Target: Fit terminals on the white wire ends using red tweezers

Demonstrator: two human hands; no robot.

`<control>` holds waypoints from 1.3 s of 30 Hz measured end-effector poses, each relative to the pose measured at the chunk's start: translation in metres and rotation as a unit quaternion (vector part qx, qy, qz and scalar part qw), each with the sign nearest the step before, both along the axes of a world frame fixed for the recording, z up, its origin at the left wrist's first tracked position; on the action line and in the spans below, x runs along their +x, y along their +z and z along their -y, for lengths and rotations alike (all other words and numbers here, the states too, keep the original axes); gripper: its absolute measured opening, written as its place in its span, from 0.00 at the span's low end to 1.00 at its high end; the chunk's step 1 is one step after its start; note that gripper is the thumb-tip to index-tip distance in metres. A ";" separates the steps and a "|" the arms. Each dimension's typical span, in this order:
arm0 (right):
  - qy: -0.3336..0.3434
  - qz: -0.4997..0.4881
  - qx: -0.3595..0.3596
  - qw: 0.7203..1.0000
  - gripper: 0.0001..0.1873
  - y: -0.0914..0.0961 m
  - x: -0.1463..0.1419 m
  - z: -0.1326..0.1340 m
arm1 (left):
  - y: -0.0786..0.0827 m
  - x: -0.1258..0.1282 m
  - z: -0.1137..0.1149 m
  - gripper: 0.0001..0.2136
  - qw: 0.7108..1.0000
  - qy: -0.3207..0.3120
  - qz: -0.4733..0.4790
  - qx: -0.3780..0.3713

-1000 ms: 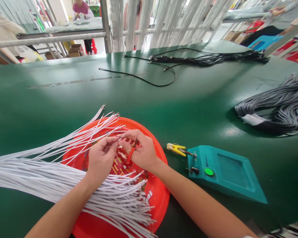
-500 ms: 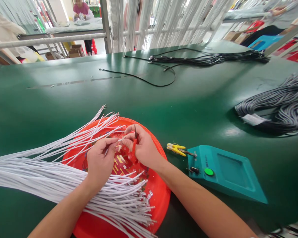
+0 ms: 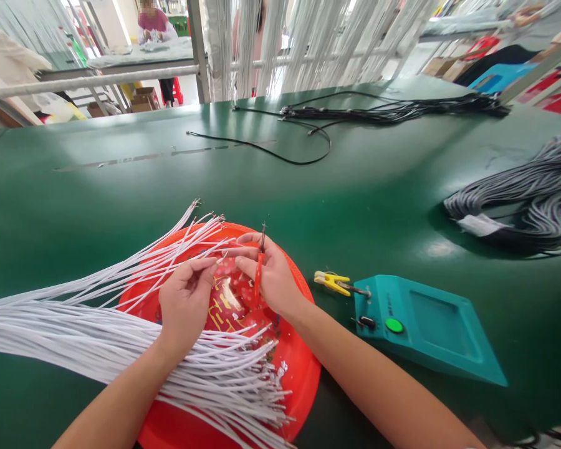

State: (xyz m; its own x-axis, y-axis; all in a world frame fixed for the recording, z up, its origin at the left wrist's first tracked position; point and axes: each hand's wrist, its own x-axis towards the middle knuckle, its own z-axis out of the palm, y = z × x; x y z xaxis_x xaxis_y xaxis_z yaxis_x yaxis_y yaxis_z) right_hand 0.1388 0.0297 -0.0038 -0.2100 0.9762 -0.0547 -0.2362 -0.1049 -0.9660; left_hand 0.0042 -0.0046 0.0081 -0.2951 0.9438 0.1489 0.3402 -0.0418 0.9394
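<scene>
Over a round red tray (image 3: 303,374), my left hand (image 3: 187,302) pinches one white cable near its end (image 3: 220,259). Red-handled scissors (image 3: 258,271) sit in my right hand (image 3: 275,277), their dark tips pointing up and away. The right fingers reach toward the cable's tip, slightly apart from it. A large bundle of white cables (image 3: 98,340) passes under my left forearm, its ends lying on the tray. Another, smaller group of white cables (image 3: 135,265) fans out above my left hand, with bare ends at the tray's far rim.
To the right stands a teal device (image 3: 430,324) with a green button and a yellow clip (image 3: 331,282). Black cables (image 3: 393,112) lie at the table's back, a grey coil (image 3: 518,199) at the right. White strands hang behind the green table (image 3: 144,187); people work beyond.
My right hand has drawn a little away from my left, and the scissors have turned more upright. My left hand has shifted slightly left, still pinching the cable.
</scene>
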 end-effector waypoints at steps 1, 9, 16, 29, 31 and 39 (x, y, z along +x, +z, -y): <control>0.009 0.003 0.019 1.000 0.15 0.001 0.000 0.001 | 0.000 0.000 0.000 0.07 1.000 -0.006 0.003 -0.002; -0.043 0.353 0.292 0.888 0.17 -0.009 0.013 -0.002 | -0.005 -0.001 -0.002 0.10 0.997 -0.050 0.002 -0.055; -0.137 0.422 0.278 0.852 0.16 -0.016 0.019 -0.012 | -0.008 -0.007 -0.008 0.10 0.981 -0.084 -0.172 0.001; -0.197 0.314 0.153 0.916 0.13 -0.027 0.022 -0.026 | -0.003 -0.052 -0.079 0.12 0.870 -0.112 -0.479 0.028; -0.193 0.308 0.142 0.921 0.14 -0.030 0.022 -0.028 | -0.014 -0.062 -0.079 0.11 0.861 -0.138 -0.490 0.017; -0.165 0.368 0.102 0.909 0.18 -0.035 0.024 -0.027 | -0.005 -0.094 -0.016 0.18 0.861 -0.074 -0.504 0.013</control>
State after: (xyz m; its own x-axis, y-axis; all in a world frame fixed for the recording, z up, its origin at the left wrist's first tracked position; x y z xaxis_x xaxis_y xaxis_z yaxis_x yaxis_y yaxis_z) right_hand 0.1624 0.0567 -0.0387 0.1164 0.9850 0.1273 0.4965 0.0534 -0.8664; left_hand -0.0894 0.0113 0.0035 0.1185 0.9526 0.2802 0.9707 -0.1705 0.1691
